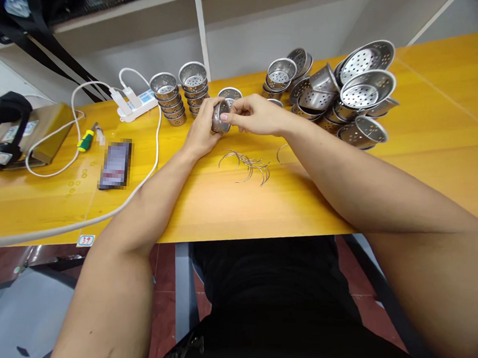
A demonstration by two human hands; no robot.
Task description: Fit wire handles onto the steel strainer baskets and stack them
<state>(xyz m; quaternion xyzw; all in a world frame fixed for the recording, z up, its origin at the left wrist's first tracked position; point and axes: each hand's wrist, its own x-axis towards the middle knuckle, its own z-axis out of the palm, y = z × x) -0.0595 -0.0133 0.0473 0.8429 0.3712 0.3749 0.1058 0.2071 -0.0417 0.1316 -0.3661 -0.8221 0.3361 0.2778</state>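
Observation:
A small perforated metal cup (220, 117) is tilted on its side in my left hand (203, 125), whose fingers wrap round it. My right hand (255, 114) is at the cup's right side, its thumb and fingers pinched together by the rim; whatever they hold is too small to make out. Just below the hands, a loose pile of thin curved wires (250, 166) lies on the yellow table. One more curved wire (280, 154) is partly hidden by my right forearm. Another perforated cup (230, 95) stands behind my hands.
Two stacks of cups (169, 99) stand behind left, and a larger heap of cups (361, 94) at the right. A power strip (138, 107), a white cable, a phone (115, 165), a green-yellow screwdriver (86, 140) and black headphones (5, 132) are on the left.

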